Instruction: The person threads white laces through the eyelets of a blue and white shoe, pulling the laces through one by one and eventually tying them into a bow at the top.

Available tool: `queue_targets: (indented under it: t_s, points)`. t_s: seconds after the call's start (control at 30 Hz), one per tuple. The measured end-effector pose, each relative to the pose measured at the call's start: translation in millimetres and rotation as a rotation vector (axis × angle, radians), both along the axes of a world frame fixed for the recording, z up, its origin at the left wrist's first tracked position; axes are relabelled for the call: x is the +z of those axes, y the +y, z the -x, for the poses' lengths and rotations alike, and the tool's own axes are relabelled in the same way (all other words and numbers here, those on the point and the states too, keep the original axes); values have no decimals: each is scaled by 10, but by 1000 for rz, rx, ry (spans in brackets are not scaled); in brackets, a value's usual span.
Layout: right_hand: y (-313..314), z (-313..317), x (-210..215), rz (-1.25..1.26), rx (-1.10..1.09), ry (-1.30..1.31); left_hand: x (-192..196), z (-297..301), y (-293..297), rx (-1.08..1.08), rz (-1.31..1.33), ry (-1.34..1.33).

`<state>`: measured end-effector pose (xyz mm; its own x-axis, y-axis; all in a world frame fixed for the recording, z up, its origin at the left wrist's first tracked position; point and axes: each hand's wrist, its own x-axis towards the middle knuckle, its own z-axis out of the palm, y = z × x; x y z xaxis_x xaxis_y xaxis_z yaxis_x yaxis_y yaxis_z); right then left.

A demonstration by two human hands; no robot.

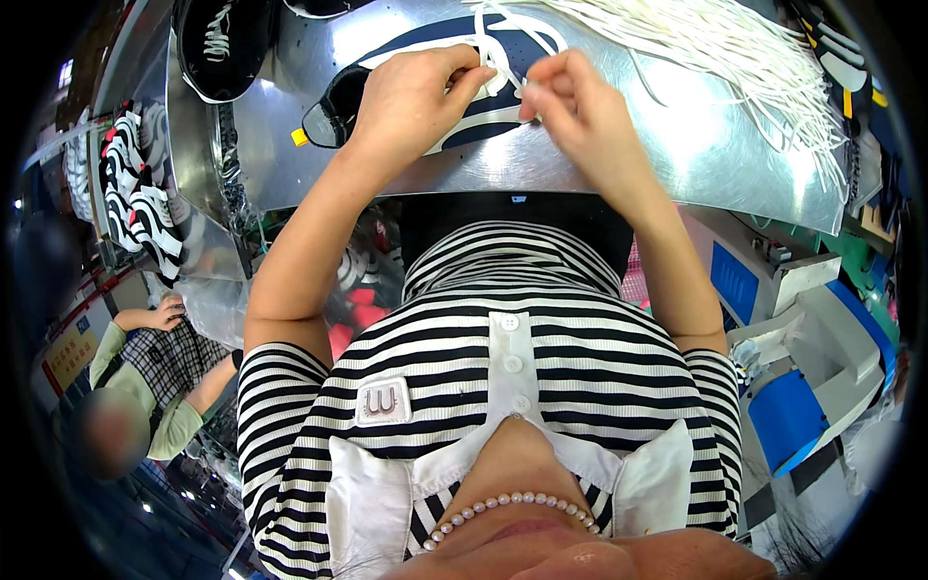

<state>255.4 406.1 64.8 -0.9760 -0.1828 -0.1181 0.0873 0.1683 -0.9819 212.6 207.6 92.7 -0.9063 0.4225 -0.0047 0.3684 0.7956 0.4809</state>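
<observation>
A navy shoe upper (479, 109) with white stripes lies sideways on the metal table in front of me. Its dark collar opening and a small yellow tab (299, 137) point left. White shoelace (490, 46) loops over the eyelet area between my hands. My left hand (418, 97) rests over the shoe, thumb and forefinger pinched on the shoelace. On the other side, my right hand (578, 108) is closed beside the eyelets, fingertips together at the lace. The exact grip of the right fingertips is partly hidden.
A large bundle of white laces (715, 58) spreads over the right of the metal table (522, 169). A black shoe (224, 48) stands at the far left. Striped shoe parts (135, 193) hang beyond the left edge, near another person (159, 362). A blue and grey machine (802, 358) stands at right.
</observation>
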Motion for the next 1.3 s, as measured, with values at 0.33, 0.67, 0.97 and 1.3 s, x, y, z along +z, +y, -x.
queue_targets:
  t_s: [0.33,0.67,0.97,1.3]
  points:
    - [-51,-12,-182,-146,26,172,29,52,5,-17,-24,-116]
    - [-454,98,-140,-686,72,282,-21,-89,-69,-141,-67,-16]
    - [475,-402,484,-186,-65,-81,-11,-414,-412,-324,31,536]
    - [25,147,83,135,-190,2,123,-90,-489,-49,-251,-855]
